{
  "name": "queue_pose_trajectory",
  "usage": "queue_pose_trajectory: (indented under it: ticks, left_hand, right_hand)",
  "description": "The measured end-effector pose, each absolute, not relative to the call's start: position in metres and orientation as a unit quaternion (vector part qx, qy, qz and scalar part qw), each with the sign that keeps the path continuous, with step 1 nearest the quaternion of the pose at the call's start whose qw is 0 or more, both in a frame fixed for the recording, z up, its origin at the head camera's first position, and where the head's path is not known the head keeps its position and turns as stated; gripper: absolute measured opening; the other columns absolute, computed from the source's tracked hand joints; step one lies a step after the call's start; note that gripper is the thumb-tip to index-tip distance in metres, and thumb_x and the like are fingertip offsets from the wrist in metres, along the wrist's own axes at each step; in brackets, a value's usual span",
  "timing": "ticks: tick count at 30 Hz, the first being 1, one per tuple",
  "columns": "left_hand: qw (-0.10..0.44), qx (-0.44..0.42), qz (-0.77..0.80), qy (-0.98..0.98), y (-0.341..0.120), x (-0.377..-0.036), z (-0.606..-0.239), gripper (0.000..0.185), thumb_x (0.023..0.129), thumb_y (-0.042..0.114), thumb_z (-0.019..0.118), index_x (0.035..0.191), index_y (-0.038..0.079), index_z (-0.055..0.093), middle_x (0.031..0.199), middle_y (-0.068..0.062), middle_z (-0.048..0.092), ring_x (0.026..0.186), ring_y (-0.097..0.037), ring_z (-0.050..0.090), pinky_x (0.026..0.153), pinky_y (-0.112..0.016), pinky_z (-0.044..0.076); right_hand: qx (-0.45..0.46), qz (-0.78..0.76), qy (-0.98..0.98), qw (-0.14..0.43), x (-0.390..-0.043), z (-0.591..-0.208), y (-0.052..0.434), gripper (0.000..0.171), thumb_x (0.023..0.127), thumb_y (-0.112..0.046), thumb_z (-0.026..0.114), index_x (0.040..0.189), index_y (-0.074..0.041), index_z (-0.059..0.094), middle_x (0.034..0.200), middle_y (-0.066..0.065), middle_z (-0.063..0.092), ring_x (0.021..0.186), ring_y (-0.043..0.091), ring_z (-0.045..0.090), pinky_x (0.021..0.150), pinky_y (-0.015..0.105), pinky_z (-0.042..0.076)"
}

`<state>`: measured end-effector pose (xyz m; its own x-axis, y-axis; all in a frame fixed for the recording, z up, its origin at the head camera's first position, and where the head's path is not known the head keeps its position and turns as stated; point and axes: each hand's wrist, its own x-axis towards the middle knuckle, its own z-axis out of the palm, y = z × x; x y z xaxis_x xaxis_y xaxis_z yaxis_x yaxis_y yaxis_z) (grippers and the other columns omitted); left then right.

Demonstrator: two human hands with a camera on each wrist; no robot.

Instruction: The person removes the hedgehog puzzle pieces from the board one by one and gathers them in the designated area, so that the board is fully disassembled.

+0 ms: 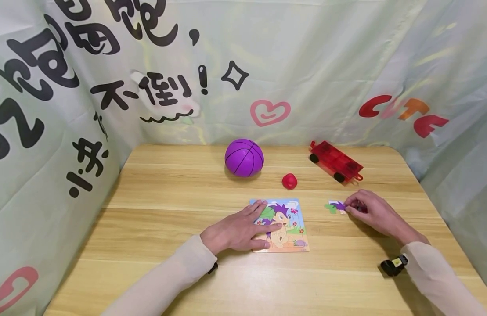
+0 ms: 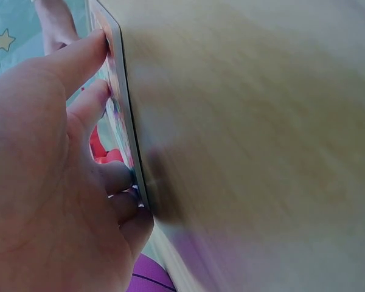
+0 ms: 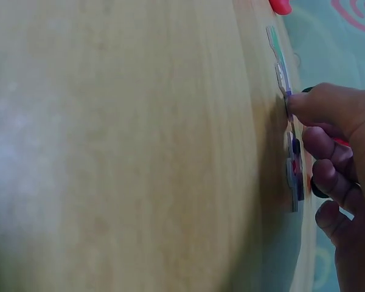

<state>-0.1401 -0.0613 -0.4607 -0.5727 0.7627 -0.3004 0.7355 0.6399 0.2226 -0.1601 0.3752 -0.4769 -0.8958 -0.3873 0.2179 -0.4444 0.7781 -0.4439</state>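
Observation:
A square jigsaw puzzle (image 1: pixel 288 239) with a purple-haired cartoon hedgehog lies on the table, in the middle of the head view. My left hand (image 1: pixel 241 228) rests across its left part, fingers spread; in the left wrist view that hand (image 2: pixel 67 164) touches the puzzle's face near its edge. To the right, my right hand (image 1: pixel 373 213) pinches a green, purple and white puzzle piece (image 1: pixel 334 207) at its right end. The right wrist view has the thumb of the right hand (image 3: pixel 340 140) against this piece; more loose pieces (image 3: pixel 294 176) lie beneath the curled fingers.
Behind the puzzle sit a purple ball (image 1: pixel 244 158) and a small red hat-shaped object (image 1: pixel 289 181). A red toy wagon (image 1: pixel 336 161) with black wheels stands at the back right. A printed curtain (image 1: pixel 314 66) encloses the wooden table (image 1: pixel 168 184).

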Motion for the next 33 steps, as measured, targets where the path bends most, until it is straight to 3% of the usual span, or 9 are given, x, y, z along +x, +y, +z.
queue_pose_trajectory:
  ticks: [23,33]
  left_hand:
    - [0.186,0.420,0.041,0.887,-0.062,-0.140,-0.461,0.061,0.113,0.060,0.047,0.170,0.051,0.029,0.184,-0.017,0.003,0.173,-0.031,0.000,0.141,-0.040,0.012]
    - [0.180,0.423,0.041,0.887,-0.062,-0.139,-0.459,0.060,0.113,0.060,0.047,0.170,0.050,0.030,0.184,-0.019,0.004,0.173,-0.032,0.000,0.141,-0.040,0.012]
  right_hand:
    - [0.210,0.241,-0.946,0.046,-0.159,-0.476,0.375,0.017,0.091,-0.006,0.087,0.102,-0.015,0.077,0.090,-0.010,0.064,0.079,0.002,0.051,0.067,0.023,0.045]
    - [0.216,0.237,-0.944,0.070,-0.158,-0.464,0.347,0.014,0.094,-0.013,0.086,0.105,-0.016,0.078,0.095,-0.009,0.070,0.087,0.007,0.062,0.075,0.029,0.055]
